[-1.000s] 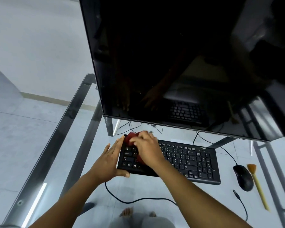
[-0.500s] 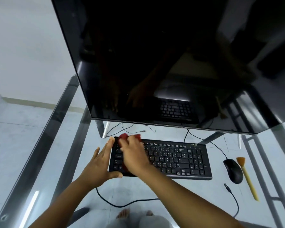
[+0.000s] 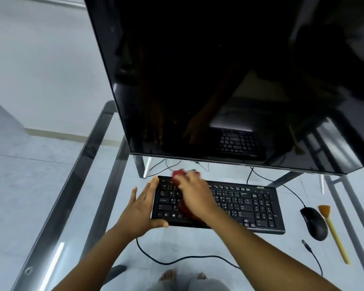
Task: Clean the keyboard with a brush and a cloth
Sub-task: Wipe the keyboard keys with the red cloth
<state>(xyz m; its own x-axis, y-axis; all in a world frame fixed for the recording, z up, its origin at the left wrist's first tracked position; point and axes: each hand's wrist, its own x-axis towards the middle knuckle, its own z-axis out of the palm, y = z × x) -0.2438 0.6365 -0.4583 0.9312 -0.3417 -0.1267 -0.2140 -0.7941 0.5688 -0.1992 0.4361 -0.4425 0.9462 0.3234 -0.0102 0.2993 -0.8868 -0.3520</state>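
A black keyboard (image 3: 244,204) lies on the glass desk below the monitor. My right hand (image 3: 194,195) presses a red cloth (image 3: 178,174) onto the left part of the keys; the cloth shows above my fingers and under my palm. My left hand (image 3: 142,203) braces the keyboard's left end, fingers spread along the edge and thumb on the front rim. A brush (image 3: 332,232) with a yellow handle and orange bristles lies on the desk at the far right, apart from both hands.
A large dark monitor (image 3: 229,80) overhangs the keyboard's back edge. A black mouse (image 3: 313,223) sits between keyboard and brush. Cables (image 3: 187,258) run over the glass desk (image 3: 122,227) in front of the keyboard. The desk's metal frame (image 3: 76,185) runs along the left.
My right hand with the cloth has shifted slightly toward the keyboard's back edge and looks blurred from motion. My left hand stays on the left end. The head camera has moved.
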